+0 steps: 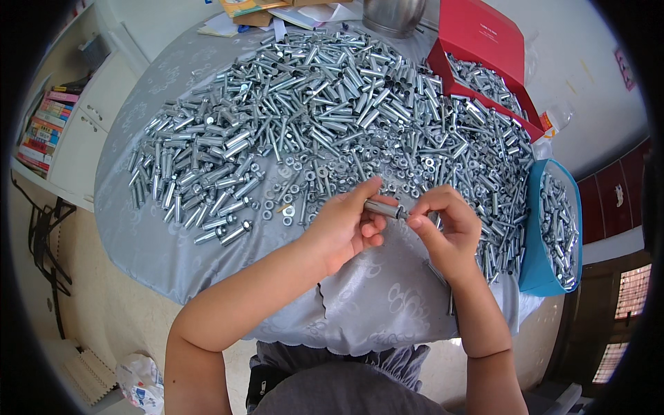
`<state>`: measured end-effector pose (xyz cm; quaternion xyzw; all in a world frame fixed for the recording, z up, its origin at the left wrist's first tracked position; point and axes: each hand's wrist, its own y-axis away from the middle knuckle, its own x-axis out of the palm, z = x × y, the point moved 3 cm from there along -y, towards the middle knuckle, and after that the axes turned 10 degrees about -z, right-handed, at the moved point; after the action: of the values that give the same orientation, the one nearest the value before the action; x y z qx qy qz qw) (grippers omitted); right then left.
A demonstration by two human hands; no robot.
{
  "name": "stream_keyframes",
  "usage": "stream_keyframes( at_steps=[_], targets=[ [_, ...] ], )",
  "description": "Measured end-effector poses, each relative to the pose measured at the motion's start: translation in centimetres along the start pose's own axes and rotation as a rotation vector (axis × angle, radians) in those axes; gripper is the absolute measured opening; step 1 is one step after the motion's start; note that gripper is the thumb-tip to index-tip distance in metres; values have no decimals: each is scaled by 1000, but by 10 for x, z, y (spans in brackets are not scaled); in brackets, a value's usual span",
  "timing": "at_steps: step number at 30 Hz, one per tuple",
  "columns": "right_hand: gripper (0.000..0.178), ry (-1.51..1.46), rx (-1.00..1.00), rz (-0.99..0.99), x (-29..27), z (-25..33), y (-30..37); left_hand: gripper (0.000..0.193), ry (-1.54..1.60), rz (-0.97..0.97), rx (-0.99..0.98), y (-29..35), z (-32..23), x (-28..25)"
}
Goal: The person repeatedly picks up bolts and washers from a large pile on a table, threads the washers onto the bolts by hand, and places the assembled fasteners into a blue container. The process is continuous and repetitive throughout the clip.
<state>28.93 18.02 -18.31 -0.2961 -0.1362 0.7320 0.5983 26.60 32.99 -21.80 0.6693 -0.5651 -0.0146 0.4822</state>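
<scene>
Over the front of the table, my left hand (340,232) is closed around a silver expansion bolt (382,208), a smooth metal sleeve lying crosswise with its narrower end to the right. My right hand (453,232) pinches that end between thumb and index finger. Whether a small nut or washer sits between those fingertips is hidden. Just beyond my hands lie loose nuts and washers (288,211). A large heap of metal sleeves and bolts (318,97) spreads behind them, and several assembled expansion bolts (235,233) lie to the left.
A red box (482,31) of metal parts stands at the far right, a blue container (532,242) of bolts at the right edge. A metal pot (393,15) and papers (290,15) are at the back. A grey cloth (145,228) covers the table.
</scene>
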Motion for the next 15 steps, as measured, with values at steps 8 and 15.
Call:
stream_keyframes(
  at_steps=[8,15],
  targets=[
    [21,144,-134,-9,7,7,-1,39,-11,69,25,-8,1,-7],
    [28,-23,62,37,9,-5,3,38,-1,97,20,-6,1,-5]
  ],
)
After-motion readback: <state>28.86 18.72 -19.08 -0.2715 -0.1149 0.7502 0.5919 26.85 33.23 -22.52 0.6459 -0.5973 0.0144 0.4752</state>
